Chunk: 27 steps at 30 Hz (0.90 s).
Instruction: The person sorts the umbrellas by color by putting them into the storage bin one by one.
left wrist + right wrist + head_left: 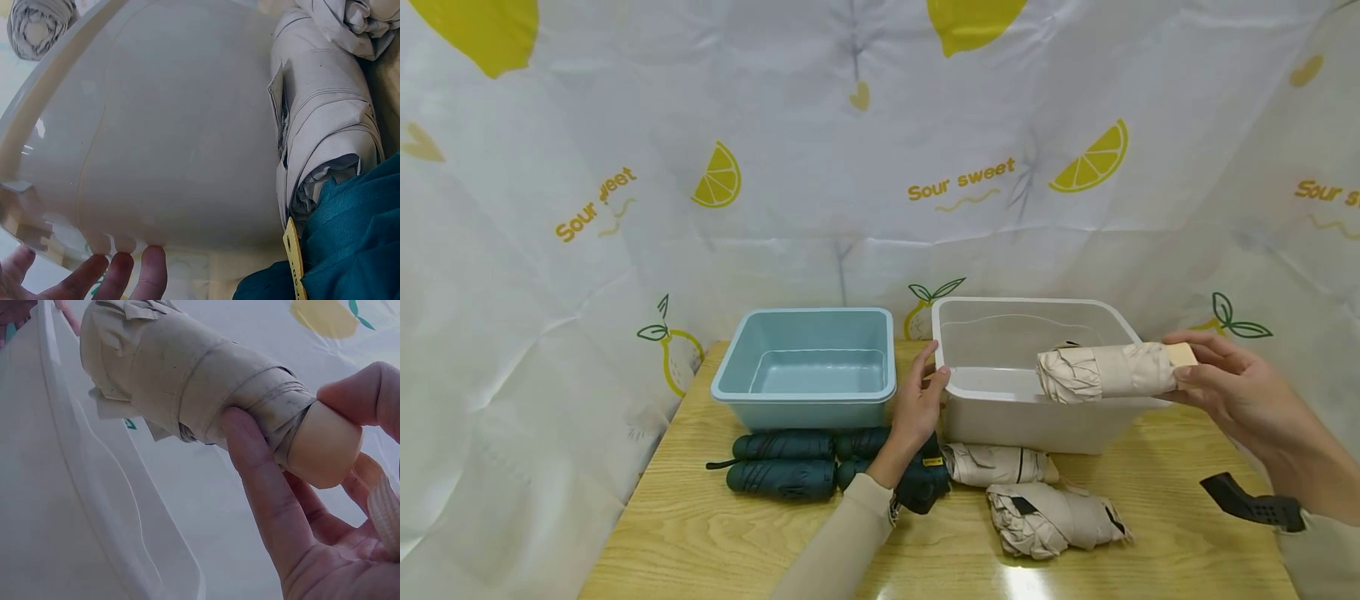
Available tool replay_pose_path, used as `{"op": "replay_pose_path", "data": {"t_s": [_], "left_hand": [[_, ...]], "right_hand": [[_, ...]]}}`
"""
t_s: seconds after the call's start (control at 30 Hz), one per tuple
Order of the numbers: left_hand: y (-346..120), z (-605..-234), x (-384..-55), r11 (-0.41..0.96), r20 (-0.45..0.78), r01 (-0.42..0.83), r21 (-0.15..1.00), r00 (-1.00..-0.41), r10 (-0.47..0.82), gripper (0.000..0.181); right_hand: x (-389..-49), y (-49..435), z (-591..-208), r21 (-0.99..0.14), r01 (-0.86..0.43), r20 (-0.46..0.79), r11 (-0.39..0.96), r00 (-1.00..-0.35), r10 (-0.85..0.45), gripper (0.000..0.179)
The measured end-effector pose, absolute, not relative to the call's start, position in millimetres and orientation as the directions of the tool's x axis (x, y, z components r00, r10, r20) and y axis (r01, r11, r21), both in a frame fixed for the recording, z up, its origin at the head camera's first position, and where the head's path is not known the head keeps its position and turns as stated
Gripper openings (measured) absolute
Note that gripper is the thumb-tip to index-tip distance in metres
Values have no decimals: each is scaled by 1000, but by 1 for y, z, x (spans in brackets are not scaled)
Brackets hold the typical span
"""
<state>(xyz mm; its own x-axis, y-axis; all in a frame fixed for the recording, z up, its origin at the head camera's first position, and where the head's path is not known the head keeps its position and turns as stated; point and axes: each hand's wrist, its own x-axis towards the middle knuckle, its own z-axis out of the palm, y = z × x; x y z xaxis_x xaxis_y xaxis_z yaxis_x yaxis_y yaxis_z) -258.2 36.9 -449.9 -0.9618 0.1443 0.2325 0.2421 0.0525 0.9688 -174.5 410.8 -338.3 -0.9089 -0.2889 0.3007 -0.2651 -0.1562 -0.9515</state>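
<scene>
In the head view, gripping a beige umbrella (1101, 373) with the right hand (1243, 392), thumb and fingers clamped on the handle end. Held nearly level above the near rim of the white bin (1011, 425), toward the far right corner of the tabletop (677, 550). Rolled up, wrinkled, wrapped by a cloth band, bunched into crumpled pleats at the left end. Touching the bin's left rim with the left hand (917, 408), fingers apart. Set near the far left corner, a blue bin (812, 414); before it, dark green umbrellas (781, 480), partly covered by the left forearm; before the white bin, two more beige umbrellas (1052, 518). Cut off below, the tabletop's near edge. Hard to make out, a small dark bit behind the held umbrella.

In the left wrist view, fingertips against the bin's outer wall, rest of the hand mostly cropped. Visible of the held umbrella, top left, only its pleated round end, cut by the frame.

In the right wrist view, gripped with one digit along the cloth. Ends in a smooth, blunt, tan handle (328, 445). Cut off at right, a pale ribbed strap (384, 515), attachment unclear.
</scene>
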Motion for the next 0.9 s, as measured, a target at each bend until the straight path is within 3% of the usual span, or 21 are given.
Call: {"op": "replay_pose_path", "data": {"t_s": [0.27, 0.7, 0.9], "left_hand": [[37, -451, -259, 40, 243, 251, 967, -959, 145, 51], [41, -454, -259, 63, 226, 237, 969, -963, 150, 51], [39, -458, -259, 105, 232, 249, 963, -961, 151, 54]], "right_hand": [[-195, 405, -327, -957, -234, 273, -169, -924, -269, 47], [-224, 391, -302, -989, -144, 133, 47, -974, -183, 37], [-243, 378, -295, -993, -114, 105, 26, -966, -237, 36]]}}
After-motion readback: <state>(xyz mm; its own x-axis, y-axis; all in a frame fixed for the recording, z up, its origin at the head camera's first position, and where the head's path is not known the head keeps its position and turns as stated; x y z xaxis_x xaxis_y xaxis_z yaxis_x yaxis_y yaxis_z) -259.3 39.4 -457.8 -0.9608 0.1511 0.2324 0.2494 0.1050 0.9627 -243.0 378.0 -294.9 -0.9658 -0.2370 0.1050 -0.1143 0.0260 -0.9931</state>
